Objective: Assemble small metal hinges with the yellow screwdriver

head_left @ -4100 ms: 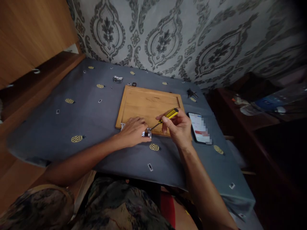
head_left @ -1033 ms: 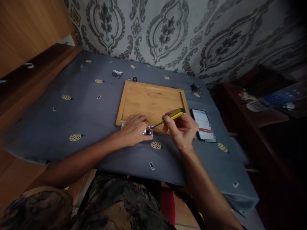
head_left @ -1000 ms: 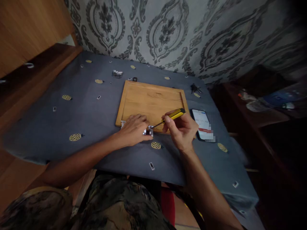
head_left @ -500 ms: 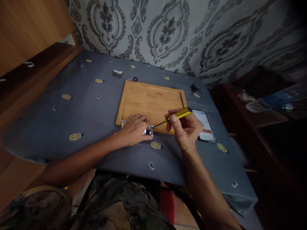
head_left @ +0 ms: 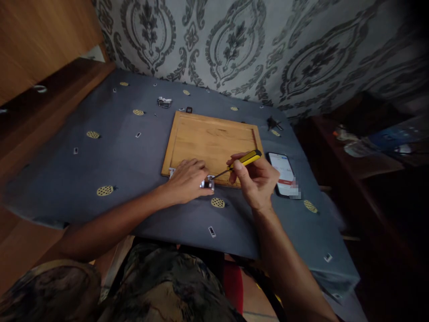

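Observation:
A wooden panel [head_left: 214, 138] with a raised frame lies flat on a table under a blue-grey cloth [head_left: 100, 161]. My left hand [head_left: 187, 179] rests with curled fingers on a small metal hinge [head_left: 208, 182] at the panel's near edge. My right hand [head_left: 256, 179] grips a yellow-and-black screwdriver [head_left: 243, 160]. Its thin shaft slants down and left, with the tip at the hinge beside my left fingers.
A lit phone [head_left: 283, 172] lies right of the panel, close to my right hand. Another metal hinge [head_left: 164, 102] and a dark bunch of screws [head_left: 273, 123] sit near the wall. A wooden cabinet [head_left: 40, 40] stands at left, a cluttered dark shelf [head_left: 365, 143] at right.
My right hand has shifted slightly on the screwdriver, its handle swinging right and then back. The tip stays at the hinge. My left hand has not moved.

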The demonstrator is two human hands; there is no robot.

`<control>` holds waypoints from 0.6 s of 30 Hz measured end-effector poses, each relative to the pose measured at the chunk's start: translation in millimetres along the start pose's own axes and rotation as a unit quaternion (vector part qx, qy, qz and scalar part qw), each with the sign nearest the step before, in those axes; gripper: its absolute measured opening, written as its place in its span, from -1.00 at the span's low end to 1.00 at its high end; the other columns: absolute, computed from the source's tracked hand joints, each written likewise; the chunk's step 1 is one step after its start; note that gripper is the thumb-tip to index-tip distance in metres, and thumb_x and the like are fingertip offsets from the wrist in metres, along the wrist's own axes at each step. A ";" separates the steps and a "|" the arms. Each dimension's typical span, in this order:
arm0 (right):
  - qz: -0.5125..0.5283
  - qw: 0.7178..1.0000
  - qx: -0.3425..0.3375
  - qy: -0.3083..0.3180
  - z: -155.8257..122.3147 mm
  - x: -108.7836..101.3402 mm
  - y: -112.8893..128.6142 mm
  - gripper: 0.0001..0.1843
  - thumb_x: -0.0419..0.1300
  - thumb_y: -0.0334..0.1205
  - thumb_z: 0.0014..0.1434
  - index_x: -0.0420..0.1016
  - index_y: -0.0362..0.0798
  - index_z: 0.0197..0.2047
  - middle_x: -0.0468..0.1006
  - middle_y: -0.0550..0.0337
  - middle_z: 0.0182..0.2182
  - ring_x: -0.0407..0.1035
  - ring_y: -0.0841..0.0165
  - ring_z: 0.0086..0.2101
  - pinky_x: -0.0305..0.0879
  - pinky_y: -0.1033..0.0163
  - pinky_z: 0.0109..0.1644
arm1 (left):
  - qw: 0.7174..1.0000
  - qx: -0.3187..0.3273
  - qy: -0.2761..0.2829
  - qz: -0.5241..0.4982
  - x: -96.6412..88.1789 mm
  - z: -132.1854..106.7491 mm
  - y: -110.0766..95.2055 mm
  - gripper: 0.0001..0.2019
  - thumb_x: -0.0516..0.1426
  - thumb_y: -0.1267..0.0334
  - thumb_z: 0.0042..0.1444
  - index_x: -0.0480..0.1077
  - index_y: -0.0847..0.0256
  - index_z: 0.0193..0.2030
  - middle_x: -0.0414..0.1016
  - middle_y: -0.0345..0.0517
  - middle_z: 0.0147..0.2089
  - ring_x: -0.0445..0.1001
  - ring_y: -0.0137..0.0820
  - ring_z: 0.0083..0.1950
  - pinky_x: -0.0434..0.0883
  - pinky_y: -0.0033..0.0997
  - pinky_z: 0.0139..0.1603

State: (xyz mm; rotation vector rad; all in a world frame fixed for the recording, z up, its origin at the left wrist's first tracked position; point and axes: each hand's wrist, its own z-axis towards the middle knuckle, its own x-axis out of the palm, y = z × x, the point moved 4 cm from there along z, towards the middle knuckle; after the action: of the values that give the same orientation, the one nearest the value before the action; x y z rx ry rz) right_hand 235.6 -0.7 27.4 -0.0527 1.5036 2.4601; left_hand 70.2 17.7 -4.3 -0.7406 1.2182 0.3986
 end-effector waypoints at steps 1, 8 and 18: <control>-0.004 1.000 0.000 0.000 -0.2 -0.3 -0.5 -0.67 0.38 0.09 0.20 0.58 -0.02 -0.24 0.51 0.31 -0.52 0.32 0.53 -0.66 0.29 0.37 -0.61 | 1.000 -0.001 0.001 -0.001 0.1 -0.2 -0.1 -0.66 0.32 -0.02 0.21 0.50 0.26 -0.14 0.52 0.01 -0.07 0.47 -0.13 0.03 0.36 -0.16 0.02; -0.029 0.999 -0.006 0.012 -1.4 0.2 -0.2 -0.67 0.36 0.09 0.21 0.56 -0.02 -0.25 0.54 0.29 -0.48 0.35 0.52 -0.65 0.33 0.35 -0.60 | 1.000 -0.011 0.014 -0.004 -0.3 0.9 -1.3 -0.66 0.32 -0.01 0.21 0.51 0.27 -0.13 0.51 0.02 -0.07 0.46 -0.12 0.03 0.35 -0.16 0.02; 0.034 0.998 0.011 0.057 5.5 1.9 1.6 -0.64 0.41 0.12 0.15 0.54 0.00 -0.34 0.53 0.31 -0.48 0.37 0.50 -0.65 0.37 0.34 -0.61 | 1.000 -0.007 0.005 -0.010 -0.5 0.3 -0.7 -0.67 0.31 0.01 0.23 0.52 0.27 -0.14 0.53 0.04 -0.06 0.47 -0.11 0.05 0.39 -0.12 0.05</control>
State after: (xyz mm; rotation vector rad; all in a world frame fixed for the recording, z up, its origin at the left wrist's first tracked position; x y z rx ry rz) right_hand 234.0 3.8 31.0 -0.1430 1.6040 2.5332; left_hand 70.8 17.5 -3.5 -0.7678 1.2180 0.3884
